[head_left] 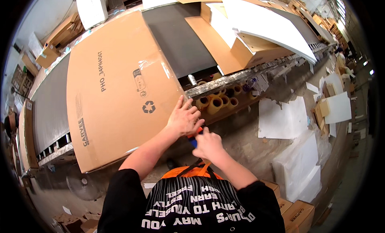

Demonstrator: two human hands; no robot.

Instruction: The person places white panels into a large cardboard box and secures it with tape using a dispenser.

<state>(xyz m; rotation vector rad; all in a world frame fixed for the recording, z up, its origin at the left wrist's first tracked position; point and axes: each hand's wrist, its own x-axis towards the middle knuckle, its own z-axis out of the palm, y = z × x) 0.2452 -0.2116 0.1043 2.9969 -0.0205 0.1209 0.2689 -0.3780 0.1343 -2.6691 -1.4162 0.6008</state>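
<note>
A large flat brown carton (116,84) lies across the conveyor, with glossy clear tape along its right edge. My left hand (185,118) rests on the carton's near right corner, its fingers stretched out over the edge. Just below and to the right, my right hand (208,145) is closed around a blue and red tape dispenser (193,142). Much of the dispenser is hidden by both hands. It is close against the carton's right end, but whether it touches the carton I cannot tell.
An open carton (260,54) with white foam boards (266,26) stands farther along the conveyor belt (176,36). Rolls of tape (215,104) lie on a shelf beneath the metal rail. Wrapped foam slabs (298,167), scraps and small boxes (298,217) are on the floor at right.
</note>
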